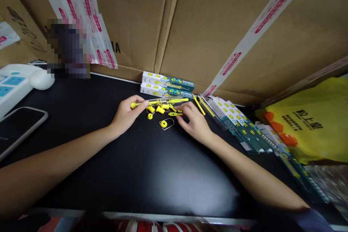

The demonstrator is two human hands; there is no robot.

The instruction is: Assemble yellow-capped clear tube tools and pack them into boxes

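Note:
My left hand [127, 113] is closed round the left end of a long clear tube with yellow ends [163, 101], held just above the black table [136, 159]. My right hand [193, 120] rests on the table to the right, its fingers pinching a small yellow part [175, 114]. Between the hands lie several small yellow pieces [160, 109] and a wire clip with a yellow ring [165, 124].
Two printed boxes [167, 84] lie behind the hands against cardboard cartons [206, 25]. A row of packaged cards [239, 125] runs to the right toward a yellow plastic bag [310, 123]. A phone [16, 128], power strip [11, 85] and white mouse [41, 79] sit at left.

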